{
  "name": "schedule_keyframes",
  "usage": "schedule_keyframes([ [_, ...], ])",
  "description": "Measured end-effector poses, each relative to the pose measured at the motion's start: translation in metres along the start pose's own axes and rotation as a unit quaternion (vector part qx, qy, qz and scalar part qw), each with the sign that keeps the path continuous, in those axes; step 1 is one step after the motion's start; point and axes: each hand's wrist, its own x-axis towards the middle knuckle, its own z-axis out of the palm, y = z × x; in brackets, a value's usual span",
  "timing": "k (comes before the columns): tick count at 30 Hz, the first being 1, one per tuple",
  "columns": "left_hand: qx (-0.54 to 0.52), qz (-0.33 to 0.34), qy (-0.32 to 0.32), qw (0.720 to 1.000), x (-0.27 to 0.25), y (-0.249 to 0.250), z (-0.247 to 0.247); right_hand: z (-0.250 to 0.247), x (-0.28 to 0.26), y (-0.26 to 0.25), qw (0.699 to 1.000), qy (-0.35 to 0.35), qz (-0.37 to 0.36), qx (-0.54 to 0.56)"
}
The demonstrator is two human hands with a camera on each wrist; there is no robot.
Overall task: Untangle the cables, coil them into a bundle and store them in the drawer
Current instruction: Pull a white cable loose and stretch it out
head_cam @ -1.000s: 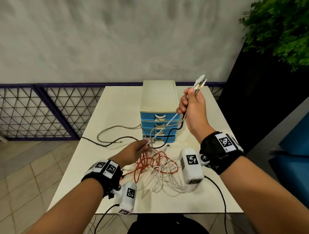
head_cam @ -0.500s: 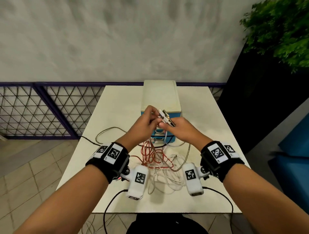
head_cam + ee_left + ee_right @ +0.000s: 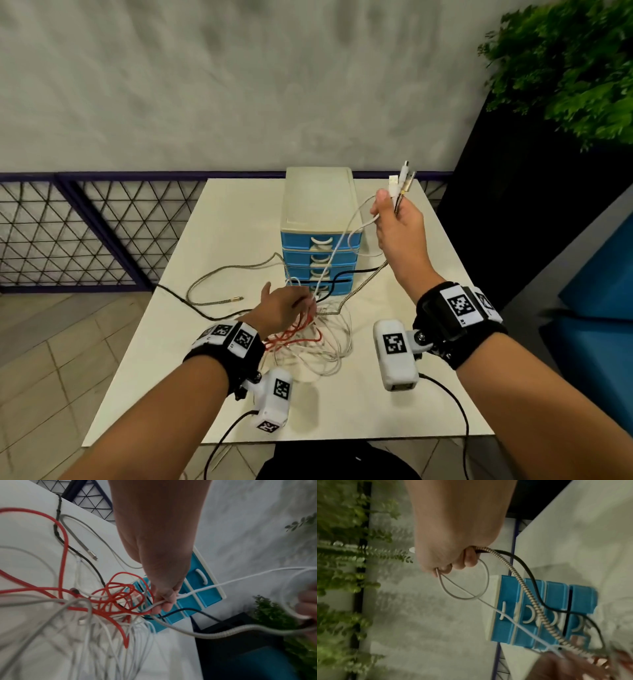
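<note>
A tangle of red and white cables [image 3: 308,342] lies on the white table [image 3: 219,219] in front of a small drawer unit [image 3: 317,205] with blue drawers. My right hand [image 3: 394,212] is raised beside the unit and grips a bunch of cable ends, whose plugs [image 3: 402,178] stick up above the fist. White, braided and black cables [image 3: 518,574] run down from it to the tangle. My left hand [image 3: 287,305] is low at the tangle and pinches a white cable [image 3: 171,600] among the red loops [image 3: 116,596].
A braided cable end [image 3: 236,298] and a black cable [image 3: 178,297] trail across the table's left half. A purple mesh railing [image 3: 68,233] runs behind on the left. A dark planter with a green plant [image 3: 565,68] stands at the right.
Half a second ago both hands met at the plugs in front of the drawers. Now my right hand has lifted the plugs up and right, and my left has dropped to the tangle.
</note>
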Motion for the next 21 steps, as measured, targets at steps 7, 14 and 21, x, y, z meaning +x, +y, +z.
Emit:
schedule_keyframes([
  [7, -0.176, 0.07, 0.144, 0.971, 0.02, 0.038, -0.042, 0.004, -0.026, 0.031, 0.92, -0.147, 0.018, -0.364],
  [14, -0.224, 0.144, 0.129, 0.955, 0.016, 0.069, -0.06, 0.013, -0.028, 0.017, 0.98, -0.122, 0.107, -0.114],
  [21, -0.27, 0.103, 0.028, 0.957, 0.008, 0.059, -0.034, 0.014, -0.01, 0.011, 0.986, -0.097, 0.08, -0.106],
])
